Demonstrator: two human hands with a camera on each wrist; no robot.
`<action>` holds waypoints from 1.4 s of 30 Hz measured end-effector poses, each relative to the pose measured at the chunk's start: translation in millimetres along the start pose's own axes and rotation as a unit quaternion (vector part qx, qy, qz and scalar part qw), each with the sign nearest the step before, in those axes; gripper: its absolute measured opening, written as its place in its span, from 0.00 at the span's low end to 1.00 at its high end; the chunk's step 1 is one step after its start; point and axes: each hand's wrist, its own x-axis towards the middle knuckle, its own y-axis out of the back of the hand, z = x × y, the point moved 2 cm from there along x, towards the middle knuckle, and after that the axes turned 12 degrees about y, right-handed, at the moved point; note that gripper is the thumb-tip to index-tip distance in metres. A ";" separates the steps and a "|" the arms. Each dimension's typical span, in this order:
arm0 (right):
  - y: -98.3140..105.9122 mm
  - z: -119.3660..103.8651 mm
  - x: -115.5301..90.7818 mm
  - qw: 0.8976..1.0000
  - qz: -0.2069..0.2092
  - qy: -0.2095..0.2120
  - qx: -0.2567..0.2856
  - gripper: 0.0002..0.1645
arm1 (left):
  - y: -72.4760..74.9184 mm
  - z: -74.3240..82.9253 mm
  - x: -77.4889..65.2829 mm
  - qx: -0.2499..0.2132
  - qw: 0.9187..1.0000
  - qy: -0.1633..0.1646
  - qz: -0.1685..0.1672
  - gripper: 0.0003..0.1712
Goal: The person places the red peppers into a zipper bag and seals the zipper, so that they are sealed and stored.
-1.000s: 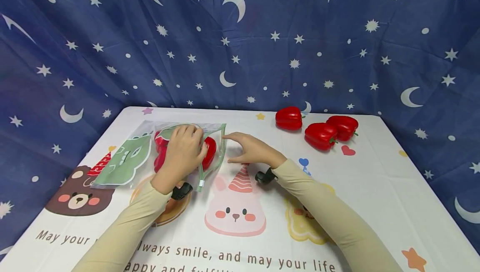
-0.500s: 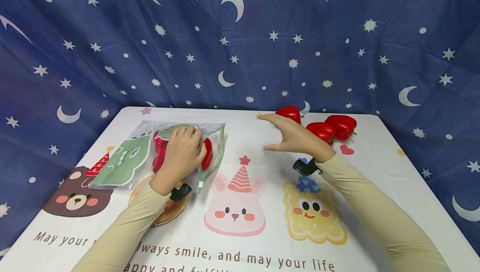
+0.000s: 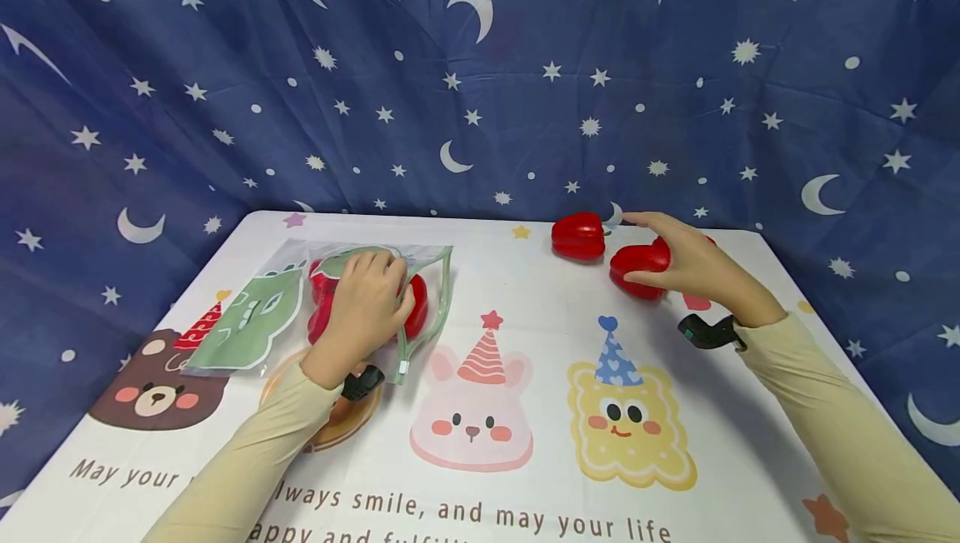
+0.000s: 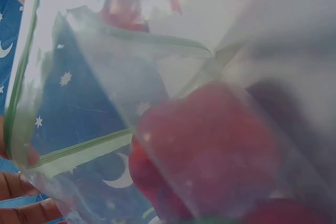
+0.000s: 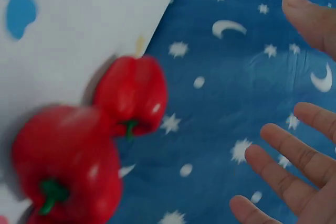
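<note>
My left hand [image 3: 363, 310] holds the upper rim of a clear zip bag [image 3: 251, 322] with a green cartoon print. Red bell peppers [image 3: 417, 306] lie inside the bag, partly hidden by the hand. Seen through the plastic in the left wrist view is one red pepper [image 4: 205, 145], with fingertips [image 4: 16, 184] at the bag's green-edged mouth. My right hand [image 3: 697, 268] spreads thumb and fingers over a red bell pepper [image 3: 636, 268]; contact is unclear. Another pepper behind this hand is mostly hidden. In the right wrist view the fingers [image 5: 286, 177] are straight, apart from the peppers [image 5: 68, 161].
One more red pepper [image 3: 577, 236] lies at the table's back edge, left of the right hand. A white cloth [image 3: 517, 360] with cartoon prints covers the table. Behind it hangs a blue curtain [image 3: 525, 68] with moons and stars.
My right hand has moved rightward from beside the bag's mouth to the peppers at the back right. My left hand stays on the bag.
</note>
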 end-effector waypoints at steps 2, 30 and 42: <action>0.9 9.9 -6.3 1.000 0.006 -0.017 0.002 0.52 | 0.4 0.2 0.4 -0.001 1.000 0.003 -0.004 0.09; -59.4 89.7 -36.8 0.973 0.160 -0.140 0.087 0.48 | -0.9 0.1 1.9 -0.002 1.000 0.001 0.000 0.10; -69.7 89.7 -36.9 0.974 0.184 -0.126 0.048 0.44 | -1.0 0.7 1.8 -0.003 1.000 0.002 0.001 0.11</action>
